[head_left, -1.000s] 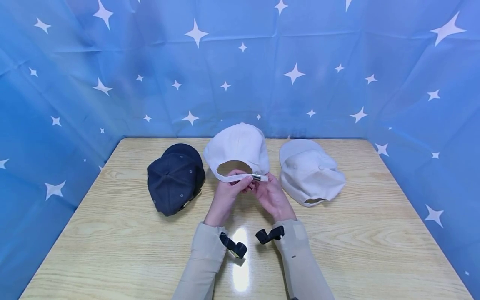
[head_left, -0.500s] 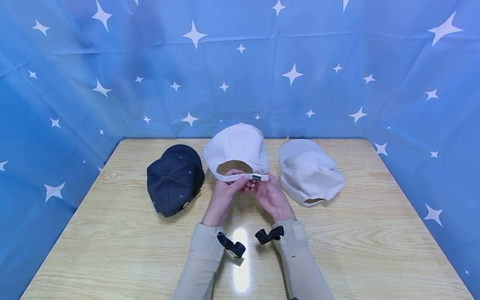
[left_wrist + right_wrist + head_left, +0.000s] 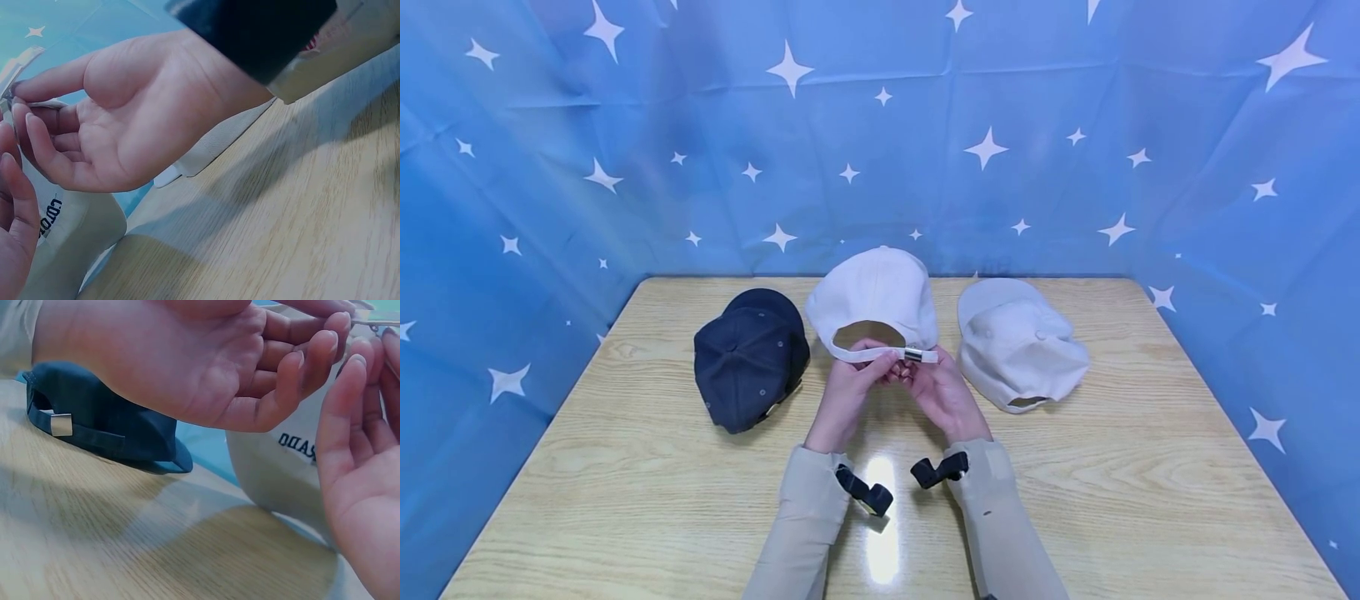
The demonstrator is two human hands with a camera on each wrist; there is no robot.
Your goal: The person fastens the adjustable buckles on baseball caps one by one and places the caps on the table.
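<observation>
A white baseball cap (image 3: 880,287) is held up in the middle, its rear opening facing me and its brim out of sight. Dark lettering shows on it in both wrist views. Its back strap (image 3: 852,356) carries a metal buckle (image 3: 913,354), with a short strap end to the right. My left hand (image 3: 848,387) pinches the strap just left of the buckle, thumb in front. My right hand (image 3: 946,392), palm turned up, pinches at the buckle end between thumb and index finger, as the left wrist view shows; its other fingers are loosely curled.
A navy cap (image 3: 741,358) lies to the left on the wooden table (image 3: 625,500). On the right lies a light grey cap (image 3: 1022,346). A blue curtain with white stars (image 3: 880,167) hangs behind the table and along both sides.
The short strap end beyond the buckle shifts slightly in angle. Both hands stay in nearly the same place on the white cap, and the other caps lie as before.
</observation>
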